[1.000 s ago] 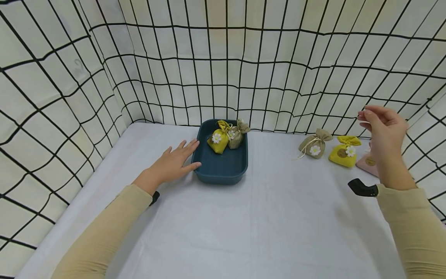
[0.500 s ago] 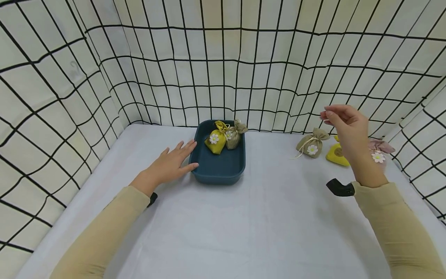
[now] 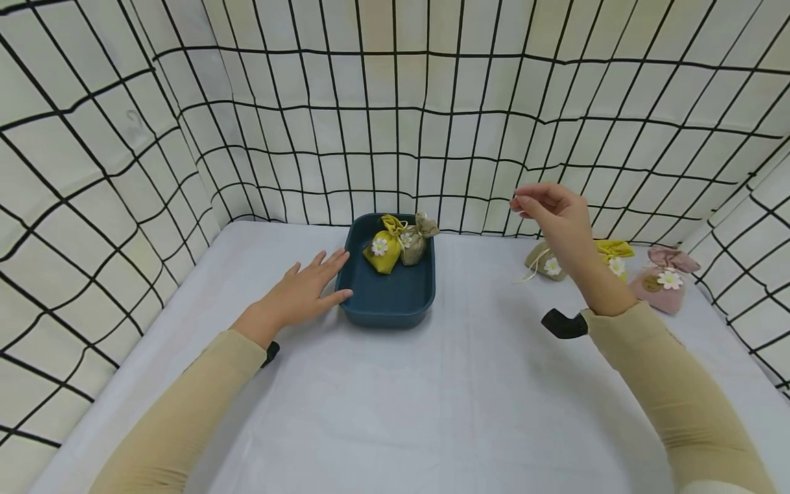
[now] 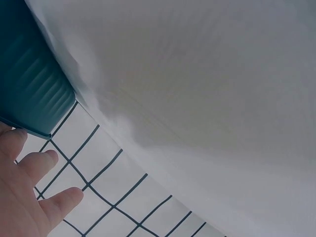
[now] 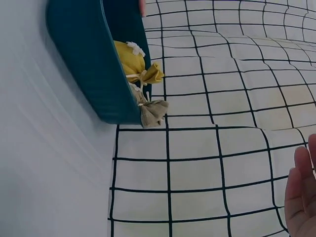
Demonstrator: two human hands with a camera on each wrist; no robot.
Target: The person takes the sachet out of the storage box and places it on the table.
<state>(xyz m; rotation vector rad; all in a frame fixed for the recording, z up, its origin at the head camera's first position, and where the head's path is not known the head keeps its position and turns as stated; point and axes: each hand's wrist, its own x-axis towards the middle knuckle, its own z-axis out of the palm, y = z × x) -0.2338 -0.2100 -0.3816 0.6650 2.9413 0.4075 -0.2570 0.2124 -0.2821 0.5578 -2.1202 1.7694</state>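
Observation:
A dark blue tray (image 3: 384,317) sits at the back middle of the white table. In it lie a yellow sachet (image 3: 381,252) and a beige sachet (image 3: 415,244), each with a daisy. My left hand (image 3: 307,287) lies flat on the table, fingers straight, touching the tray's left wall (image 4: 29,84). My right hand (image 3: 551,209) hangs in the air right of the tray, fingers loosely curled, holding nothing. Behind it on the table lie a beige sachet (image 3: 542,262), a yellow sachet (image 3: 614,252) and a pink sachet (image 3: 660,280). The right wrist view shows the tray (image 5: 91,64) with both sachets from the side.
White cloth walls with a black wire grid (image 3: 395,116) close in the table at the left, back and right. The white tabletop (image 3: 432,398) stretches bare toward me.
My right hand has moved left, from over the sachets at the right toward the tray, uncovering the yellow and pink sachets. My left hand has stayed by the tray.

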